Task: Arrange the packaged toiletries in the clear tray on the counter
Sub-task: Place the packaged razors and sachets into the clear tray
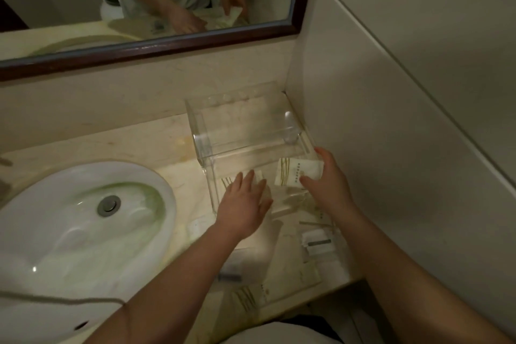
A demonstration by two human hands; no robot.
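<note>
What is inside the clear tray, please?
Its front part shows two green-striped packets: the left packet, mostly covered by the flat left hand, and the right packet, pinched by the right hand. Anything beneath the hands is hidden.

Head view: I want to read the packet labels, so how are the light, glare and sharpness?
Head view: dim, yellowish and soft; a bright patch lies at the near end of the clear tray; the print on the toiletry packet in the right hand is too blurred to read.
</note>
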